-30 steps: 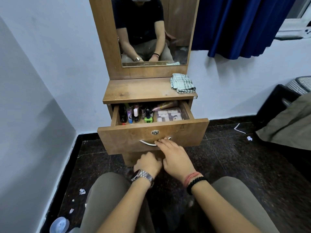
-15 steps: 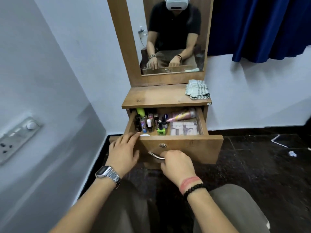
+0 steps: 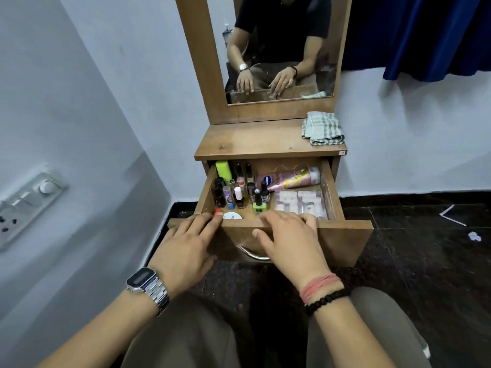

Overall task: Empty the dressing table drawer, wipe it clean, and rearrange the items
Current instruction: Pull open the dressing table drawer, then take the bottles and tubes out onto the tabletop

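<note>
Both hands have left where they were half a second ago: the right hand [image 3: 288,236] has let go of the metal handle [image 3: 255,254] and risen to the top edge of the drawer front, while the left hand [image 3: 186,245] has slid a little toward the middle of that edge. The drawer [image 3: 345,235] now stands pulled further out of the wooden dressing table [image 3: 265,140].

The left hand lies flat with its fingers nearly straight, the tips reaching over the front edge near a small red cap [image 3: 218,211] and a round white lid [image 3: 232,216]; it grips nothing. The right hand is spread and relaxed, fingers draped over the edge and thumb against the drawer front, also holding nothing.

Inside the drawer, the left half is crowded with upright nail polish bottles [image 3: 240,193], among them a bright green one [image 3: 257,204] close to the front, with a lime-green container [image 3: 224,170] at the back left corner. A pink tube [image 3: 288,179] lies on its side across the back right. In front of it sits a clear packet of white pieces [image 3: 300,203].

On the table top, at its right end, lies a folded checked cloth [image 3: 322,128]. The mirror [image 3: 281,49] above reflects the person's arms and hands. A switch plate [image 3: 26,205] is on the left wall, and a blue curtain [image 3: 425,35] hangs at upper right.
</note>
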